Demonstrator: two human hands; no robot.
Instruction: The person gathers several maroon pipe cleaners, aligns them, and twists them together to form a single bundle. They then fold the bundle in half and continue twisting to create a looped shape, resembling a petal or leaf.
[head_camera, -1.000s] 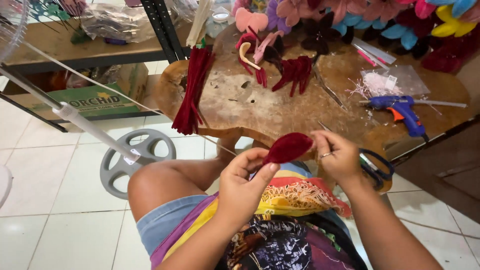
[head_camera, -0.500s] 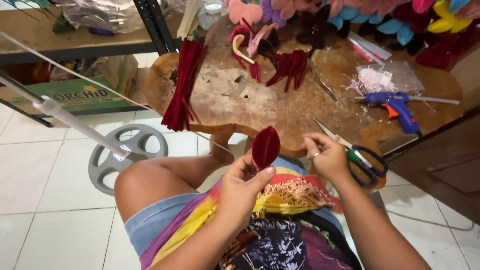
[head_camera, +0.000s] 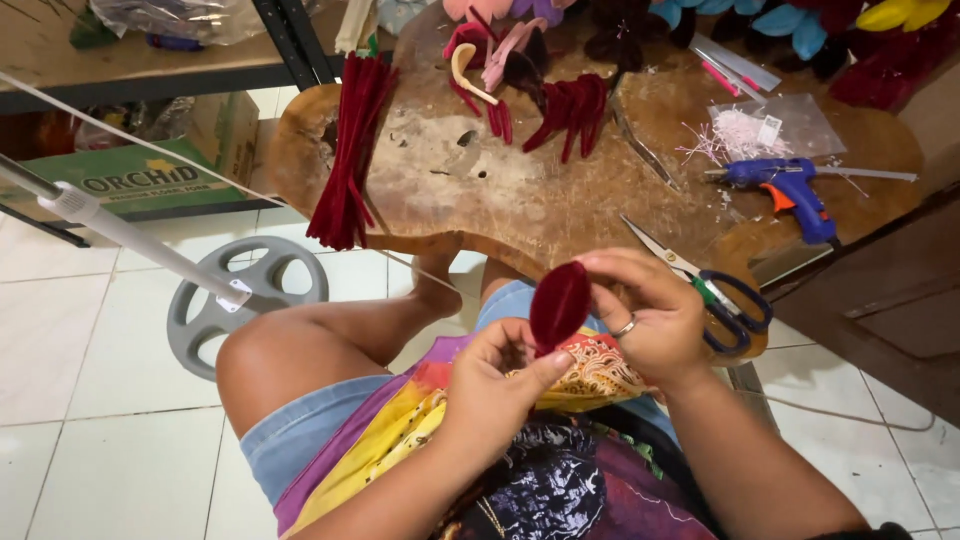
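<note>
Work on one dark red fuzzy petal (head_camera: 558, 305) looks to be in its middle stage, judging by what lies around it; the petal is already bent into a closed leaf-shaped loop, held upright above the person's lap, just in front of the near edge of the wooden table (head_camera: 520, 200); several finished loops of the same red (head_camera: 570, 110) lie in a cluster at the far part of the table, beside pink and cream curved pieces (head_camera: 490, 60), while a thick bundle of straight red chenille stems (head_camera: 350, 150) lies at its left side, unused, so more of the same shaping seems left to do; whether the base of the held loop is already twisted shut cannot be told, since fingers cover it. The left hand (head_camera: 495, 385) comes up from below, fingers curled nearly closed, thumb and fingertips pinching the lower end of the petal; the right hand (head_camera: 650, 315), a ring on one finger, arches over from the right with fingers bent, its fingertips touching the petal's upper edge, not fully clenched. Scissors with blue handles (head_camera: 720, 300) lie on the table edge just beside the right hand; a blue glue gun (head_camera: 785, 190) rests farther off to the right, near a clear bag of white scraps (head_camera: 750, 130); both forearms are drawn in close over the patterned cloth (head_camera: 590, 375) on the lap.
</note>
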